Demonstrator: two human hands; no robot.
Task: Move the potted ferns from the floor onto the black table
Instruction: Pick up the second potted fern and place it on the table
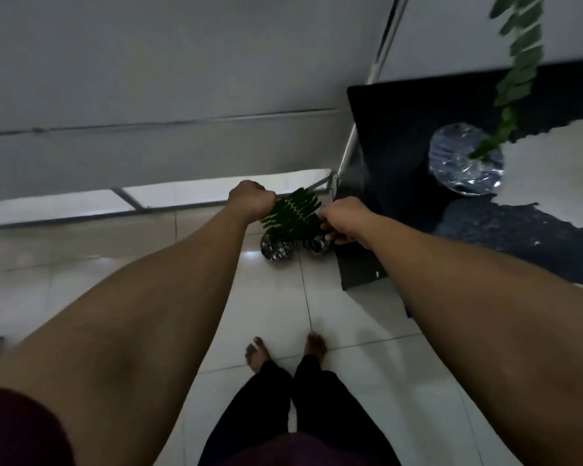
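Two small potted ferns stand on the white tiled floor beside the black table [401,129]. Their pots are wrapped in shiny foil: the left pot [276,247] and the right pot [315,245]. Green fronds [292,211] rise between my hands. My left hand [251,198] is closed on the fronds at their left side. My right hand [342,220] grips the fronds and the right pot's top at the table's edge. A third fern in a foil-wrapped pot [465,163] stands on the table, its long frond [519,62] reaching up.
A white patch [552,169] covers part of the table top at the right. A thin metal pole [384,42] leans at the table's far left corner. A grey wall runs behind. My bare feet [285,348] stand on the tiles near the table's front corner.
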